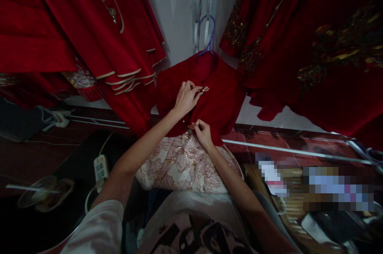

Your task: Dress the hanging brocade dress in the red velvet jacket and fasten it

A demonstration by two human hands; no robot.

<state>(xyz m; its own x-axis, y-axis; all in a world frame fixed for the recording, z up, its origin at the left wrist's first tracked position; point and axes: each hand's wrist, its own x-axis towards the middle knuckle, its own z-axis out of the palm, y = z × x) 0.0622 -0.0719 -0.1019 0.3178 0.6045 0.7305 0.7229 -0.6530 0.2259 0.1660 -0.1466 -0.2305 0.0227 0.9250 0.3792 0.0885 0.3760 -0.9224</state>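
A short red jacket (223, 94) hangs on a purple hanger (213, 34) directly in front of me. On its upper front is a small ornament with pearls and gold (205, 89). My left hand (188, 96) pinches that ornament's left end between thumb and forefinger. Lower down, near the jacket's hem, my right hand (202, 132) is closed in a pinch at a small, light-coloured detail too tiny to name. A single pearl button (183, 121) shows to the left of it. Pale pink floral brocade cloth (185, 162) with gold threads spreads below the jacket toward my lap.
Red garments (119, 46) with cream piping hang on the left, and red embroidered ones (269, 46) on the right. A power strip (101, 168) and a plastic cup (38, 192) lie on a dark surface at left. A slatted wooden stand (295, 178) holds blurred items at right.
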